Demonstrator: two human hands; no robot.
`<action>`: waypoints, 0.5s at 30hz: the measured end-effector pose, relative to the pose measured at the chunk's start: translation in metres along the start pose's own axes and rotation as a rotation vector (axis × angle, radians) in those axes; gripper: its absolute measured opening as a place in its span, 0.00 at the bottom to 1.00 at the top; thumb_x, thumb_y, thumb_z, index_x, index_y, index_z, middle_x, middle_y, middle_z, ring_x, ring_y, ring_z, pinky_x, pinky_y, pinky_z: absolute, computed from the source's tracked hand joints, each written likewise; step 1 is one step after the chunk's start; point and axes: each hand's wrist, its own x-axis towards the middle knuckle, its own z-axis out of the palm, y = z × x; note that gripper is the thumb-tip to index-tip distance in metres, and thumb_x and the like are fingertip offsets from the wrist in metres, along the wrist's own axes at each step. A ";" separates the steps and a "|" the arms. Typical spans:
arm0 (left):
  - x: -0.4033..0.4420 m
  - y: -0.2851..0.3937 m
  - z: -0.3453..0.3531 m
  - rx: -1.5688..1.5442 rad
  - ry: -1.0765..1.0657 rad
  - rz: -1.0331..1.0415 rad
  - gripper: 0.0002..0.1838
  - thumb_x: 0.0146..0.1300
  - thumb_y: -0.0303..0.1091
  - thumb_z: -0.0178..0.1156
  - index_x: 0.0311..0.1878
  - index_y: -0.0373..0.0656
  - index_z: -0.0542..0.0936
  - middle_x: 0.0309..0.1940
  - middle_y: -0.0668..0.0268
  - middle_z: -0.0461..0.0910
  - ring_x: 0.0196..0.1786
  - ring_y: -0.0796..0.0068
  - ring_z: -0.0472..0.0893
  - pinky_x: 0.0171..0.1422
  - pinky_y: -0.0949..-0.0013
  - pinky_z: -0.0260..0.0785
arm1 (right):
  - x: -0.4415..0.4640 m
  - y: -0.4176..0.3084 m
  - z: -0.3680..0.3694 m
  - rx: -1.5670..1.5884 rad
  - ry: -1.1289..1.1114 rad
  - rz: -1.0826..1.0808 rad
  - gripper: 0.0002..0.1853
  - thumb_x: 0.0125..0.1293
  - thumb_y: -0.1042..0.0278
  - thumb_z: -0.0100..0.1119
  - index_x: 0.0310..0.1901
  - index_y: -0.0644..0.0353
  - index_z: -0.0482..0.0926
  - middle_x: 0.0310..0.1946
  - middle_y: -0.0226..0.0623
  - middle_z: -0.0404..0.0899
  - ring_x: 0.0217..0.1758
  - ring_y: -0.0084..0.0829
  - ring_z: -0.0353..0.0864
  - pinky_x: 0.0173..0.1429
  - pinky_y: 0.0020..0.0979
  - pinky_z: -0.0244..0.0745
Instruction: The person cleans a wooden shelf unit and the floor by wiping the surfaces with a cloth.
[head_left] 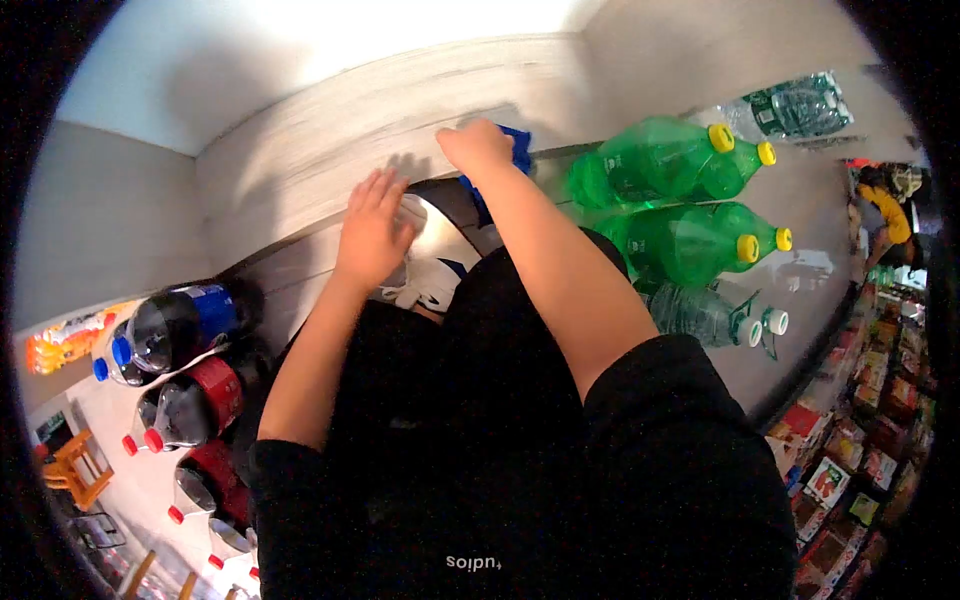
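My left hand [375, 230] is raised with its fingers apart and holds nothing, near the pale wood-grain board [330, 130] and above a white shoe [425, 283]. Farther right, my right hand [475, 150] is closed in front of the same board. A blue cloth [517, 148] shows beside and below that hand, bunched in its grip. Just right of it lie large green bottles [655, 160] with yellow caps.
Dark soda bottles [165, 330] with blue or red caps lie at the left, near orange drink bottles [70, 340]. Clear bottles [700, 315] lie below the green ones. Beyond are an orange stool [78, 468], packaged goods [830, 482] and a person in yellow [885, 215].
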 end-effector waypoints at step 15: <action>0.117 0.067 0.083 0.159 0.105 0.154 0.25 0.57 0.42 0.63 0.58 0.50 0.74 0.54 0.57 0.72 0.57 0.53 0.71 0.62 0.53 0.63 | -0.113 -0.022 -0.062 0.185 0.008 -0.719 0.20 0.55 0.55 0.58 0.40 0.66 0.77 0.28 0.46 0.80 0.36 0.45 0.81 0.40 0.44 0.74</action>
